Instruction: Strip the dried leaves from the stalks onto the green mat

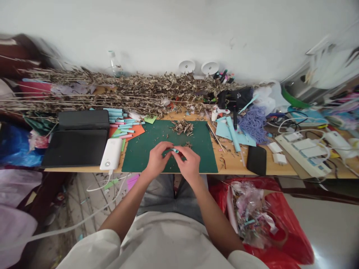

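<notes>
A small light-blue rolled paper tube (175, 150) is pinched between both my hands, just above the near part of a green cutting mat (143, 149). My left hand (158, 160) closes thumb and fingers on its left end. At the other end, the fingers of my right hand (188, 161) grip it, and its open end shows between them. Whether anything is inside the tube, I cannot tell. Beyond the hands, a heap of dry crumbled leaves (183, 127) lies on the mat. Several similar paper tubes (126, 127) are piled left of the mat.
Dried leafy stalks (134, 91) stretch along the back. Left are a black tablet case (75, 145) and a cabled white power bank (111, 154). Right lie a glue gun (220, 112), purple yarn (254, 123), a phone (256, 160) and a power strip (304, 155). A red bag (294, 228) stands below.
</notes>
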{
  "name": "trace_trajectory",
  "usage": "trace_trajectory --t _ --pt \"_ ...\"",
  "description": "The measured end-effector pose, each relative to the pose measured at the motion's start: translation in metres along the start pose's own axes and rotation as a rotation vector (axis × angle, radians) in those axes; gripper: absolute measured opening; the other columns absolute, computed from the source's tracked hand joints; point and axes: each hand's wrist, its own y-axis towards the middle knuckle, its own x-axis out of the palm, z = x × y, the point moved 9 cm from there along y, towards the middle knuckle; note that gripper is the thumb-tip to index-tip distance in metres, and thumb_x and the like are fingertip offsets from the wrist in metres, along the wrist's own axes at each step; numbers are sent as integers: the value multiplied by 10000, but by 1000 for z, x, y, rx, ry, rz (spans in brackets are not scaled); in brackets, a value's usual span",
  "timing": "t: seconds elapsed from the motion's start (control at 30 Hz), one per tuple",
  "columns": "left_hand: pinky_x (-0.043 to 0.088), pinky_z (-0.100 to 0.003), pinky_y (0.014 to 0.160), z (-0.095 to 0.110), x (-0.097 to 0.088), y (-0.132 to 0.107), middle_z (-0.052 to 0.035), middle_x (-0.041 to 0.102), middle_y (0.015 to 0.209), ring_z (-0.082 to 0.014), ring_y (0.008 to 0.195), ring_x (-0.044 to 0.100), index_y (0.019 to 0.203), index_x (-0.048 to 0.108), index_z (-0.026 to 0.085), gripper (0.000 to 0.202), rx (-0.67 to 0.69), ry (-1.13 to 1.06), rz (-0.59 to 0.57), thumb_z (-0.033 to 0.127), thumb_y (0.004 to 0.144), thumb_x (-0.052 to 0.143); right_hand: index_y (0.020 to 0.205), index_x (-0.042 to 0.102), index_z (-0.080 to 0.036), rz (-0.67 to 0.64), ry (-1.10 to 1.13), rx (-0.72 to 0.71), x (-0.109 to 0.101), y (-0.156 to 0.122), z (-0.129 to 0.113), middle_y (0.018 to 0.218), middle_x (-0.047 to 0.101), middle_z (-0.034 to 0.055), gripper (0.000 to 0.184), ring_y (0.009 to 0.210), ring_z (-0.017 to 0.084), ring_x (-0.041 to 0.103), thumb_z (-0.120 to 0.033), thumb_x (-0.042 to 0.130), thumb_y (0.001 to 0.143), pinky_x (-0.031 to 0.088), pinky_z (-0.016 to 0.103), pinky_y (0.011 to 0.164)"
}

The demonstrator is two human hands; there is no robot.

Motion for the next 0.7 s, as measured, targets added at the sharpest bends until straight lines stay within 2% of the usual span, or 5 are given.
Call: trace_trajectory --t 0.13,0.27,0.37,0.5,0.7 --pt "553 -349 863 -19 2 -11 -108 637 1153 -214 1048 628 1085 623 187 313 -229 -335 148 247 782 671 973 694 -240 132 102 93 -13 -10 13 911 707 52 170 752 176 645 -326 604 858 536 322 746" --pt "565 -335 803 -38 11 -25 -82 704 974 -191 882 679 985 652 164 310 -423 -563 251 286 717 749 984 699 -226 194 306 237 -11 -23 33 920 718 58 200 777 194 677 -335 655 823 558 337 734" --pt "565 -323 778 -42 13 -31 -59 711 878 -173 820 678 897 668 161 261 -454 -622 317 304 701 764 976 699 -206 218 469 323 -2 -31 43 880 725 59 224 755 200 696 -346 679 801 574 343 727" --pt "563 -306 768 -40 11 -35 -55 714 872 -163 815 676 869 675 163 246 -446 -628 398 307 694 770 944 699 -186 266 629 414 6 -38 49 829 730 51 250 725 202 706 -357 715 762 591 357 736" --pt "557 -275 723 -36 9 -37 -42 717 827 -145 754 669 837 696 165 202 -423 -602 420 289 696 772 908 704 -182 298 714 477 8 -41 52 796 737 46 250 682 202 704 -349 744 728 600 372 713"
